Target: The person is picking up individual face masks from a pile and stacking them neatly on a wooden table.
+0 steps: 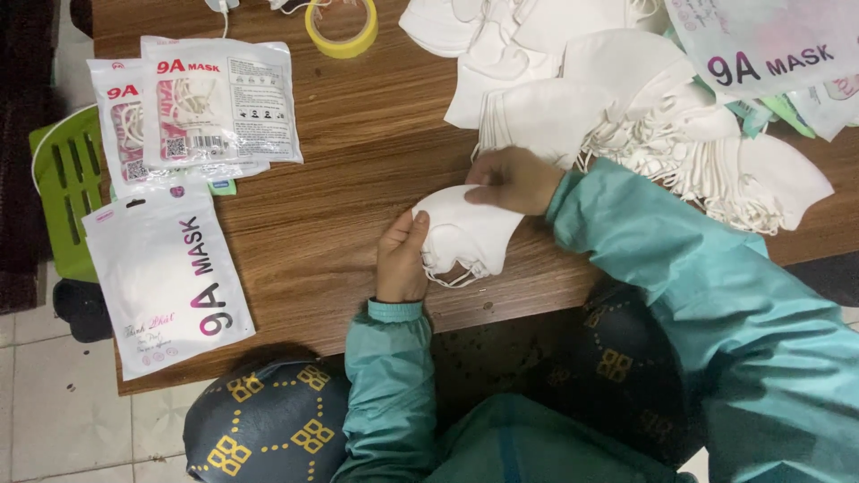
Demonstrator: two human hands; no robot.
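**Both hands on one folded mask at the bench's near edge**

Bench (pixel 358 179): brown wood grain, its near edge running across the person's lap. It carries everything below.

Mask pile (pixel 644 107): a large loose heap of white folded masks with ear loops, at the far right, touching the right wrist area and lying just beyond the right hand. It is the nearest stock to that hand; the left hand is well apart from it.

Pouches (pixel 210 103): two printed, filled packs overlapping at the far left, and one flat white pouch (pixel 165 277) nearer the edge, overhanging it. Both lie to the left of the left hand, with clear wood between. The left hand is the nearer of the two.

Tape roll (pixel 342 31): yellow, at the far edge, apart from both hands.

Mask (pixel 470 228): one white folded mask, lying flat on the bench between the hands. Its long axis runs roughly left to right, slightly tilted; ear loops hang at its near side.

Right hand (pixel 512 182): closed on the mask's far upper edge, fingers curled over it.

Left hand (pixel 401 258): gripping the mask's left end, thumb on top and pressing down.
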